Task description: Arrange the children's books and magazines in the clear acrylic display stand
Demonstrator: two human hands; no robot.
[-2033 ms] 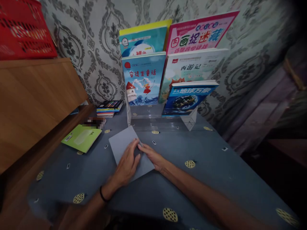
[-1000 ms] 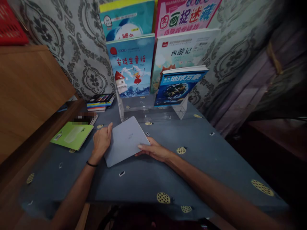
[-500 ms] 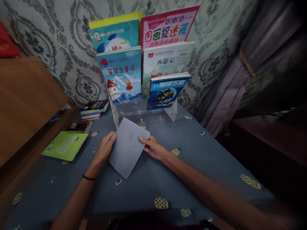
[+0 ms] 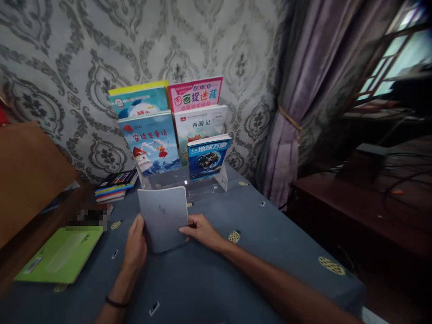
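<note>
A thin grey notebook [image 4: 164, 225] with small dark marks on its cover stands nearly upright above the table, in front of the clear book stand [image 4: 222, 178]. My right hand [image 4: 201, 231] grips its right edge, thumb on the near face and fingers behind. Along the left edge lies my left hand [image 4: 136, 245], closed against the notebook with its fingers partly hidden. Several books lean in the stand, among them a blue book with a globe [image 4: 207, 161], a blue storybook [image 4: 151, 146], a white book [image 4: 202, 128] and a pink book [image 4: 195, 94].
A green book [image 4: 60, 256] lies flat on the left of the cloth-covered table [image 4: 270, 270]. Behind it is a small stack of books [image 4: 116, 184]. A wooden cabinet [image 4: 30, 171] borders the left side. A tied curtain [image 4: 283, 153] hangs at the back right, by a dark red desk [image 4: 337, 207] with cables.
The notebook has turned from a slanted position to nearly upright and square to the stand, both hands staying at its edges. My view has tilted up and turned right.
</note>
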